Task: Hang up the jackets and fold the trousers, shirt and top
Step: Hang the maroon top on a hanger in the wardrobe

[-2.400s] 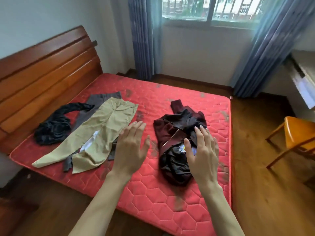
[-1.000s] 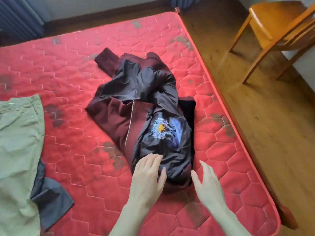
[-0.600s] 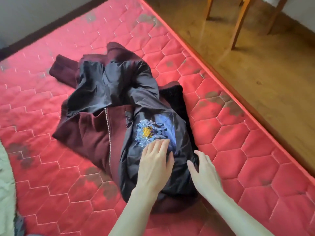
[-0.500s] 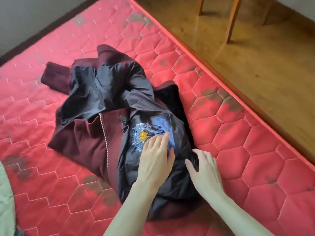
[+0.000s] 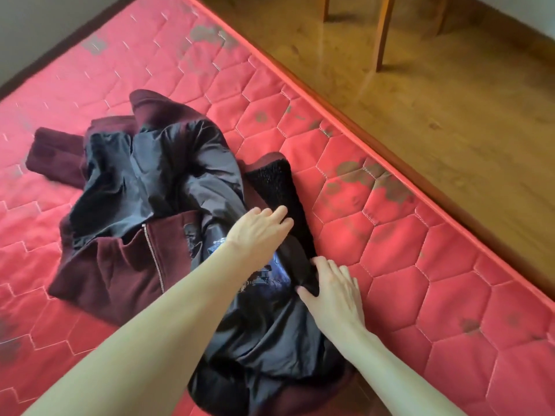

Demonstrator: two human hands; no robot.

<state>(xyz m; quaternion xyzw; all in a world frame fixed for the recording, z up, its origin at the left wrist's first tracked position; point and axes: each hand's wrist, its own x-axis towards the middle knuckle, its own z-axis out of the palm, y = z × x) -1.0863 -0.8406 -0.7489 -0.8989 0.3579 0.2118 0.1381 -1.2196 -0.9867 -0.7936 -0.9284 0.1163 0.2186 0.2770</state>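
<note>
Now both hands on the crumpled jackets (image 5: 168, 187), mid-frame on the red mattress (image 5: 420, 265).
Left hand (image 5: 258, 232) lies flat, fingers straight, on black fabric; right hand (image 5: 333, 289) pinches a dark fold at its edge.

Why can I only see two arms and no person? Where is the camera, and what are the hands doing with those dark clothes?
The camera sits on the person's head and looks down, so you see only their own arms. Below is a red quilted mattress with a crumpled pile of jackets: a maroon jacket with a zipper and a shiny black jacket on top. The left hand reaches across the black fabric with its fingers straight. The right hand pinches the black jacket's edge between thumb and fingers. Nothing is lifted yet. Chair legs stand on the wooden floor beside the bed.
</note>
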